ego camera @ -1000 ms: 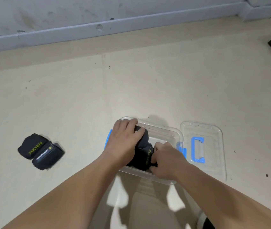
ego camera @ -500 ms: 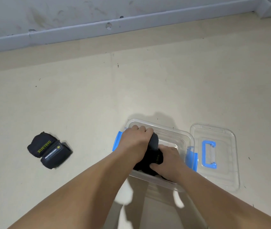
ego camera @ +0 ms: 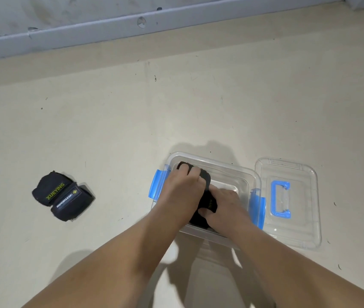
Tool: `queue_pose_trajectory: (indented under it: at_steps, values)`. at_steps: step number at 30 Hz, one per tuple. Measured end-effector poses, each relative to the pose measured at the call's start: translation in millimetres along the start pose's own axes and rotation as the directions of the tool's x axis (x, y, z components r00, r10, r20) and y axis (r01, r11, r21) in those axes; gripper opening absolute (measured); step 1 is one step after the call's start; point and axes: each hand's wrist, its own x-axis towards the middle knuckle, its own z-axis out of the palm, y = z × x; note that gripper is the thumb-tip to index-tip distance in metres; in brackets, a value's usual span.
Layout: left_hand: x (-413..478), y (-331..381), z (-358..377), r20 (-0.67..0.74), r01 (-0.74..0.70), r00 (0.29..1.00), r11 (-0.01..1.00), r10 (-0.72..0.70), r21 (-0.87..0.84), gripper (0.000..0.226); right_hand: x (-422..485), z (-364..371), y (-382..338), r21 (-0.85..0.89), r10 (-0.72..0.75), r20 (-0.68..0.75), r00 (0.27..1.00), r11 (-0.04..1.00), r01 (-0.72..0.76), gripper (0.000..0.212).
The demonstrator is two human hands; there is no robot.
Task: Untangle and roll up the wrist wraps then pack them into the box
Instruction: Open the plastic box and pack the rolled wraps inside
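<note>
Both arms reach forward and down into the box (ego camera: pixel 227 165), forearms converging from the near edge, wrists nearly meeting over its left half. The left hand (ego camera: pixel 183 187) is knuckles-up, fingers curled tight over the far end of the black wrap (ego camera: pixel 206 178), right in the box's far-left corner. The right hand (ego camera: pixel 225 205) comes in from the other side, back of the hand facing up, fingers folded down onto the wrap and the thumb pinching at its near edge. So both hands have a firm hold on that one wrap, which sits inside the box, low against the left wall, mostly hidden under the hands. I cannot tell whether it touches the bottom. The right half of the box shows bare clear plastic. Blue clips (ego camera: pixel 157 184) hang open on the left and right ends. The lid (ego camera: pixel 287 230) lies flat on the floor (ego camera: pixel 110 130) just beside the box on the right, its blue handle (ego camera: pixel 281 201) facing up. Well off to the left, apart from everything, two rolled wraps (ego camera: pixel 62 195) lie side by side and touching, one showing yellow lettering, the other a white label. Beyond it all, a grey skirting (ego camera: pixel 87 30) runs along the foot of the wall.
</note>
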Motion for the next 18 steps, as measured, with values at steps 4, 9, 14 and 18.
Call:
queue_pose_trajectory:
  at_steps: [4,9,14,18]
  values:
    - [-2,-2,10,0.066,0.076,0.995,0.997,-0.078,0.03,0.02,-3,0,-3,-0.102,-0.024,0.001,1.0,0.995,0.024,0.053]
    - [3,-19,-5,0.195,0.203,0.97,0.92,-0.143,-0.336,0.027,-10,-15,-39,-0.107,-0.035,-0.279,0.96,0.994,0.005,0.008]
    - [-58,-79,0,-0.203,0.255,0.875,0.775,-0.439,-0.578,0.033,-9,-14,-112,-0.106,-0.238,-0.453,0.859,0.971,0.213,0.007]
    - [-124,-144,30,0.059,0.57,0.788,0.691,-0.612,-0.446,0.037,-15,23,-185,-0.066,-0.365,-0.128,0.922,0.931,0.359,0.012]
